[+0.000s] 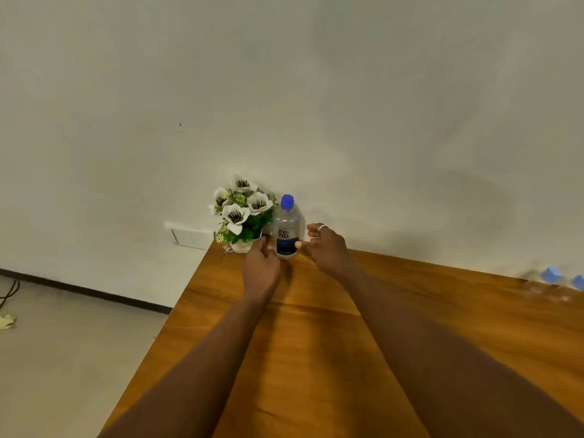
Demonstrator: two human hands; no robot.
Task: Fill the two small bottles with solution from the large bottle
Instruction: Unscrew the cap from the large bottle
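In the head view, a wooden table (347,343) is being seen from above, running up to a pale wall (284,90). The large bottle (286,229) is standing upright at the table's far edge, close against the wall, with its blue cap (287,201) screwed on and a dark label facing the camera. A pot of white flowers (241,213) is sitting just to the left of it, at the table's far left corner, touching or nearly touching the bottle.

Both bare arms are being stretched forward across the table. The left hand (261,267) is being held at the bottle's lower left side, fingers loosely curled and spread; whether it is touching the bottle cannot be told. The right hand (327,248) is being held at the bottle's right side, fingers apart, with the thumb tip at or just against the label and the other fingers curved clear of the bottle. A ring (321,226) is being worn on one right finger. Neither hand is being closed around the bottle.

The two small bottles (556,284) are being shown at the far right edge of the frame, blurred, standing on the table near the wall, well apart from the large bottle; their blue caps are on.

A wall socket (191,237) is being seen left of the flowers, and the floor (63,358) below.
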